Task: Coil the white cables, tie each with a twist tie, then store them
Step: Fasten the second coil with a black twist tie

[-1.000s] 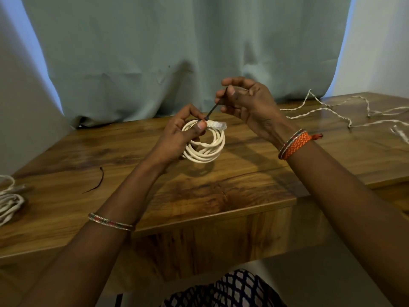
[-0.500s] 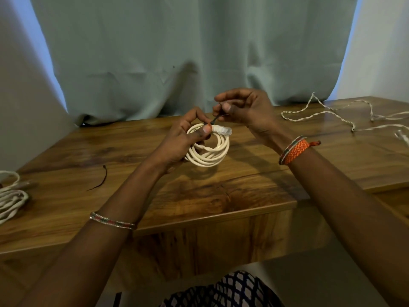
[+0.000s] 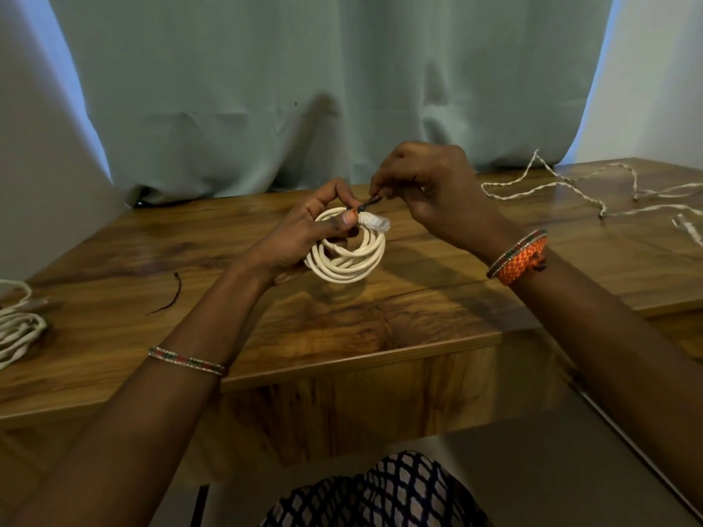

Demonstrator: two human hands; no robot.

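The coiled white cable (image 3: 348,252) is held above the wooden table (image 3: 342,321) by the left hand (image 3: 300,237), whose fingers are curled round the coil, with the thumb pressed on the loops just beside the clear connector (image 3: 374,222). A dark twist tie (image 3: 367,202) is pinched between the thumb and fingertips of the right hand (image 3: 433,188), and extends from those fingertips to the left thumb tip. A spare twist tie (image 3: 169,294) lies on the table well left of the left fingers. A second coil (image 3: 17,329) rests at the far left. An uncoiled cable (image 3: 570,188) is spread well right of the right fingers.
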